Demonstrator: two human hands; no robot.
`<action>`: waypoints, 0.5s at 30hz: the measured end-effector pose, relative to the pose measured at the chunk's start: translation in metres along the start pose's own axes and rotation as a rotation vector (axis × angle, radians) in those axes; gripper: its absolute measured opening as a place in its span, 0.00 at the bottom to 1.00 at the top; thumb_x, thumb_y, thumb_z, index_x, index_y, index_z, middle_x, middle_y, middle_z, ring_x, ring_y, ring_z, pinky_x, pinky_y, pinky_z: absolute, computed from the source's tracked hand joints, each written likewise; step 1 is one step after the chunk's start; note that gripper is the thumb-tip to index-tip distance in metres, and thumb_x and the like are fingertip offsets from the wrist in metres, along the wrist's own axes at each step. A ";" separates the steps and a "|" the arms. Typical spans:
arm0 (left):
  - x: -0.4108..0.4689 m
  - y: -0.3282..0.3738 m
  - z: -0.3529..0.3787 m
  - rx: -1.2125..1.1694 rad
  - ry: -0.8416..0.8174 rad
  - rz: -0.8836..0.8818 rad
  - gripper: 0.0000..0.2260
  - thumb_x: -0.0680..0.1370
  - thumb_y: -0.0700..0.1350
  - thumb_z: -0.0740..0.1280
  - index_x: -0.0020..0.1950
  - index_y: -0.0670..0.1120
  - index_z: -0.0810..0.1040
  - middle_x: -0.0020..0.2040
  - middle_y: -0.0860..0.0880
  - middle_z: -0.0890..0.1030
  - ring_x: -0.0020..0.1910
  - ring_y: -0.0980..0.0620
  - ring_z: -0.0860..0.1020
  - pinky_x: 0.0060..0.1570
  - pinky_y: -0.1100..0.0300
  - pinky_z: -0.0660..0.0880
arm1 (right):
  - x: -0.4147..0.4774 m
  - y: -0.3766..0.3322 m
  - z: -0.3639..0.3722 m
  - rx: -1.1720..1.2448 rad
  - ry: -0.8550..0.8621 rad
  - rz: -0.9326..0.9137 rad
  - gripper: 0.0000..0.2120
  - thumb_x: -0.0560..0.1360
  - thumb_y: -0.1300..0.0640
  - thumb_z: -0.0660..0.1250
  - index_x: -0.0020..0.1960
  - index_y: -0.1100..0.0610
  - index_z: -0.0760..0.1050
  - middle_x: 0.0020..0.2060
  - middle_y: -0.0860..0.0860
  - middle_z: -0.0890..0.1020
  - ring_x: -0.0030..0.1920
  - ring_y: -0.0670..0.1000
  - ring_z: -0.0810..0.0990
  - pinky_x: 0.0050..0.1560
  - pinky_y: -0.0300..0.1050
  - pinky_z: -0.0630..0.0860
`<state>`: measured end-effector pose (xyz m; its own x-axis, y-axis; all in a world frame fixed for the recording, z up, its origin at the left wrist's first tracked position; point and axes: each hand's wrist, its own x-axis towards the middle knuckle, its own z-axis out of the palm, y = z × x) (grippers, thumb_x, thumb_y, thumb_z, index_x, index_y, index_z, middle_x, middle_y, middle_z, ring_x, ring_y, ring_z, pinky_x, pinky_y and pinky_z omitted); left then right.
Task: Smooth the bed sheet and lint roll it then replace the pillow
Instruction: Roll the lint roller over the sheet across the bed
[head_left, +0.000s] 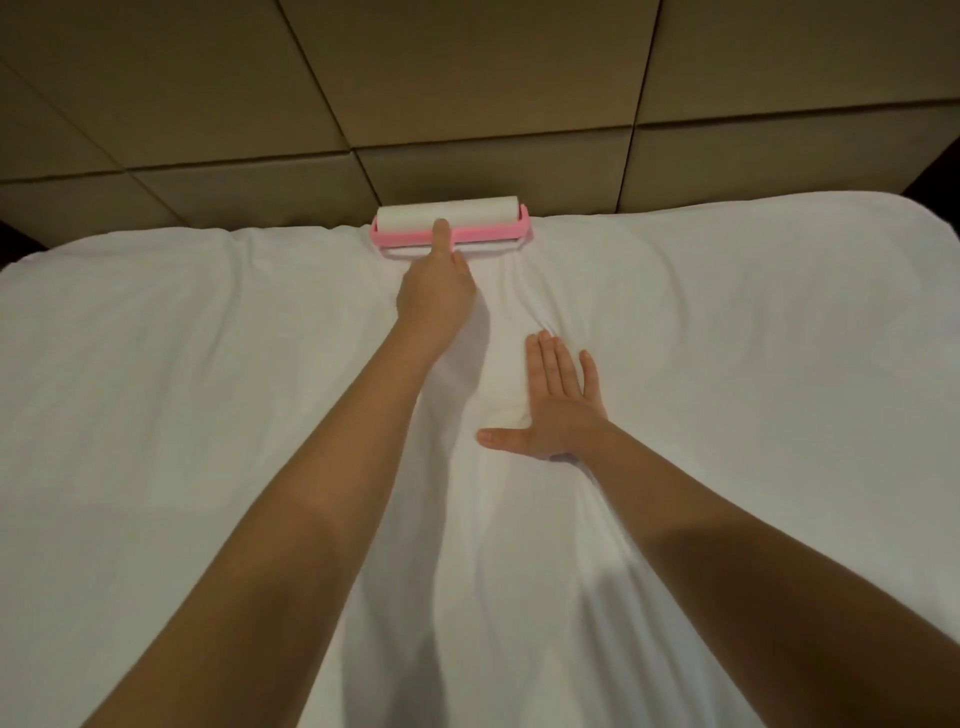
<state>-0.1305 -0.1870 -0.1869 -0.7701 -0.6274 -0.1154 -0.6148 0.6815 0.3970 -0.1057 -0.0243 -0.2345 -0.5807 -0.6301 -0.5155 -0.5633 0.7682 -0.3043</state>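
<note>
A white bed sheet (208, 415) covers the mattress and shows soft wrinkles down its middle. A wide lint roller (483, 221), white roll in a pink frame, lies at the head end of the sheet against the headboard. My left hand (436, 291) grips the roller's handle, with the index finger stretched forward onto the pink frame. My right hand (556, 400) lies flat on the sheet below and right of the roller, fingers straight and thumb spread out to the left. No pillow is in view.
A padded tan headboard (467, 93) of square panels rises behind the bed. The mattress's right corner (924, 223) curves off at the far right, with dark floor beyond it and at the far left edge.
</note>
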 end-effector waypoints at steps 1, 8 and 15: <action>0.002 0.005 0.004 -0.021 0.001 -0.009 0.22 0.83 0.46 0.50 0.77 0.50 0.51 0.47 0.43 0.77 0.46 0.45 0.76 0.38 0.56 0.67 | 0.000 -0.001 0.000 -0.003 0.013 0.001 0.58 0.67 0.23 0.54 0.70 0.57 0.21 0.72 0.51 0.25 0.71 0.48 0.25 0.67 0.51 0.24; -0.075 -0.013 0.001 -0.015 -0.072 -0.004 0.22 0.83 0.47 0.48 0.77 0.53 0.49 0.33 0.48 0.70 0.35 0.48 0.72 0.33 0.56 0.64 | -0.009 -0.001 0.000 0.014 0.089 -0.003 0.56 0.68 0.24 0.53 0.73 0.57 0.25 0.73 0.51 0.28 0.73 0.48 0.27 0.69 0.51 0.26; -0.248 -0.074 -0.019 0.119 -0.115 -0.044 0.24 0.82 0.49 0.51 0.77 0.57 0.46 0.40 0.40 0.80 0.40 0.40 0.78 0.36 0.55 0.65 | -0.099 0.018 0.050 -0.030 0.395 -0.166 0.43 0.74 0.32 0.49 0.70 0.68 0.64 0.69 0.63 0.69 0.68 0.60 0.71 0.71 0.49 0.50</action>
<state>0.1093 -0.0889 -0.1701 -0.7525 -0.6146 -0.2366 -0.6586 0.6986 0.2797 -0.0297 0.0575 -0.2289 -0.6583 -0.7442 -0.1133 -0.6812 0.6530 -0.3311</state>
